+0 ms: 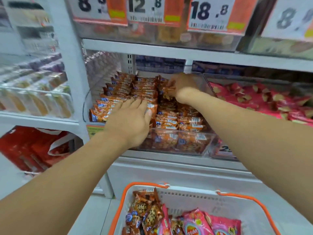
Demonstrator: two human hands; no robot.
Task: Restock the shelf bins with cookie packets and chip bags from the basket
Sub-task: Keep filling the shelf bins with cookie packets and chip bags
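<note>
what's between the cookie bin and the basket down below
In the head view, only the white shelf front lies between the clear cookie bin and the basket; both forearms cross over that stretch.

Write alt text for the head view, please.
Both hands reach into a clear shelf bin of orange cookie packets: left hand flat on them, right hand gripping one. Below, a basket holds more cookies and pink chip bags.

Both forearms were bare from the lower picture edges up to the wrists, with no sleeve, watch, ring or glove showing on the left hand (130,122) or the right hand (182,87), whose fingernails looked short and unpainted.
</note>
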